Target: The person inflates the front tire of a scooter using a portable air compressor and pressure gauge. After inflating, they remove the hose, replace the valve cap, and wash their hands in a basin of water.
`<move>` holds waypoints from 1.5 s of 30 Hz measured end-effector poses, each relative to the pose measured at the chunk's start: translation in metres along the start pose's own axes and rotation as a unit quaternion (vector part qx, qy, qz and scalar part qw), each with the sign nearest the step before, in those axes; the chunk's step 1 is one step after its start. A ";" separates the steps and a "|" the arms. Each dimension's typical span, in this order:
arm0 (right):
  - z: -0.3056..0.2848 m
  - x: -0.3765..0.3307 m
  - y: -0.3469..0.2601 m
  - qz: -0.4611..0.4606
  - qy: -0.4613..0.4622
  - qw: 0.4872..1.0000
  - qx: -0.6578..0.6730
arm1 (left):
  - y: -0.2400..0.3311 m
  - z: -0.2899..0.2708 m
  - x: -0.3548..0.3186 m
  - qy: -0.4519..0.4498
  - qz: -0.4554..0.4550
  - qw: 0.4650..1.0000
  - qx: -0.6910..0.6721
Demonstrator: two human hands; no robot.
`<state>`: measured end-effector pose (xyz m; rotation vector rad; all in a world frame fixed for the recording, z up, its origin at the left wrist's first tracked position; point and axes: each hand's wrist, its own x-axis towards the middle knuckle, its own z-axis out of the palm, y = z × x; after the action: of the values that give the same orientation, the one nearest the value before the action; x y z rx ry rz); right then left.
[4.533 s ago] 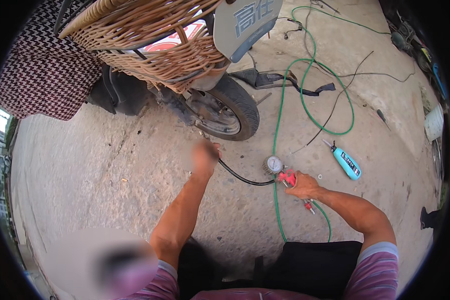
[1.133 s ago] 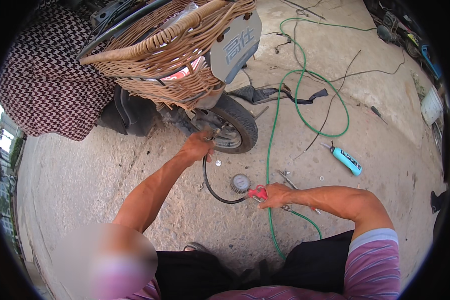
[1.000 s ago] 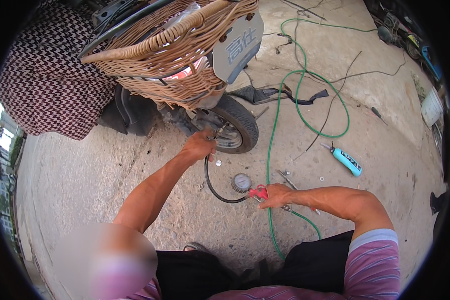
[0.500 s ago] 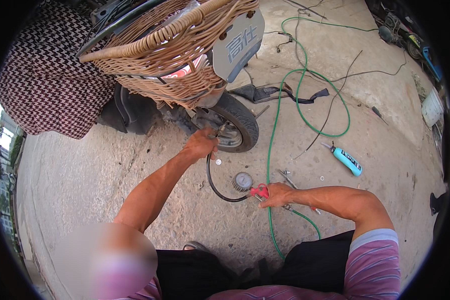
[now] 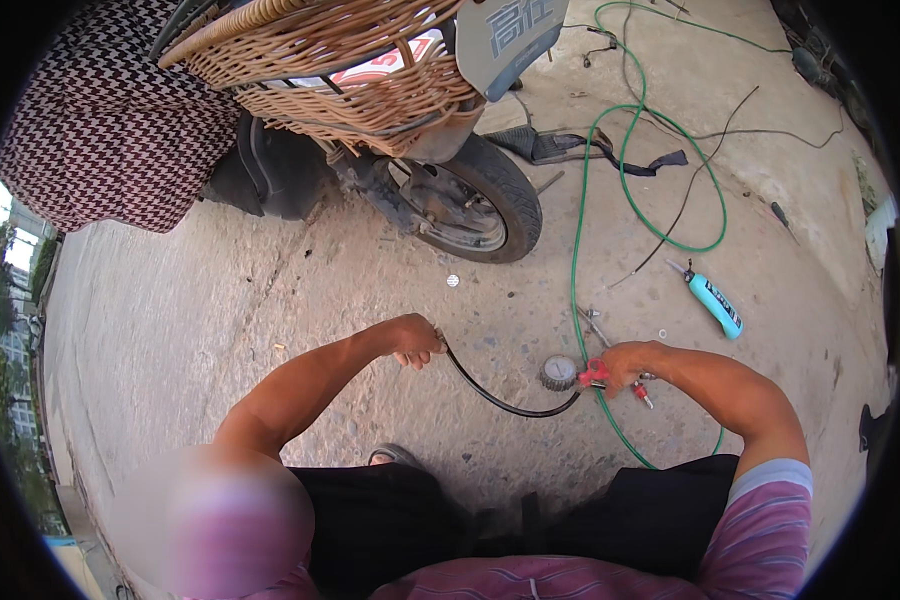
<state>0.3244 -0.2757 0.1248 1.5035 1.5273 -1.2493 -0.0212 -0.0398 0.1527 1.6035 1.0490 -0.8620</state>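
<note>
My left hand (image 5: 413, 338) is closed around the end of a short black hose (image 5: 500, 404), held over the concrete and apart from the wheel. The hose bends across to a red tyre inflator gun (image 5: 592, 374) with a round pressure gauge (image 5: 558, 373) at its side. Wrapped around the gun's body is my right hand (image 5: 630, 364). Ahead stands a two-wheeler's front wheel (image 5: 515, 200), its black tyre resting on the concrete. The fitting at the hose's end is mostly hidden by my left fingers.
A wicker basket (image 5: 340, 100) overhangs the wheel, beside a houndstooth cover (image 5: 120, 130). Green hose (image 5: 576, 255) loops across the concrete on the right. A turquoise bottle (image 5: 715, 305), a dark strip of fabric (image 5: 570, 148) and a small white disc (image 5: 453, 281) lie around.
My left hand has come away from the wheel, drawing the black hose's end back toward me. My right hand still holds the inflator gun, now farther right. The whole view has shifted.
</note>
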 end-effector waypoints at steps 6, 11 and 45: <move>-0.008 -0.011 0.002 0.022 0.009 0.996 -0.083 | -0.065 -0.008 0.047 0.199 0.153 0.816 0.520; -0.021 -0.015 -0.003 -0.011 0.074 0.988 -0.135 | -0.069 -0.017 0.065 0.239 0.115 0.838 0.477; -0.017 -0.002 0.010 0.011 0.083 0.990 -0.109 | 0.081 -0.060 -0.035 0.165 0.337 0.859 -0.348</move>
<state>0.3373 -0.2613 0.1302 1.5051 1.6895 -0.9278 0.0435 -0.0004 0.2278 1.3335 0.7893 0.2698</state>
